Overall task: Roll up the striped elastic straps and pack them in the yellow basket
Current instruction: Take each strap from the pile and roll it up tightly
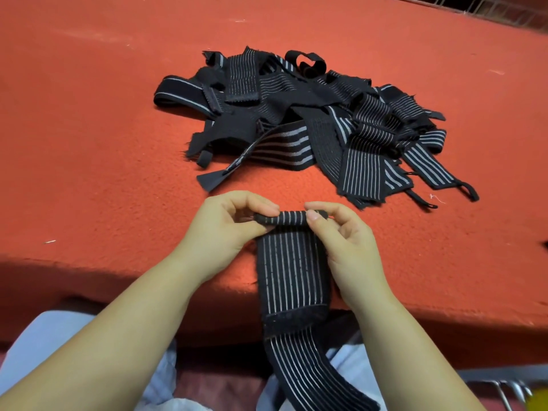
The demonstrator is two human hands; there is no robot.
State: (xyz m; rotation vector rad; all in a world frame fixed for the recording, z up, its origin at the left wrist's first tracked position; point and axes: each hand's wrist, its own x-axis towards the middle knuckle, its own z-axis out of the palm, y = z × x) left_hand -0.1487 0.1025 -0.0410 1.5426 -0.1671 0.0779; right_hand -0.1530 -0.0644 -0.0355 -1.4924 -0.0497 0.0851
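One striped strap [292, 271] lies stretched out at about six o'clock, one end wound into a single small roll [289, 218]. Two hands are in view, the left hand [228, 229] at seven o'clock of that roll and the right hand [345, 241] at five o'clock. One heap of straps [296, 120] sits at twelve o'clock on the single red table [89, 129]; its tangled pieces overlap too much to count exactly, though well over ten show.

Bare forearms [124, 330], pale blue trousers [38, 345]
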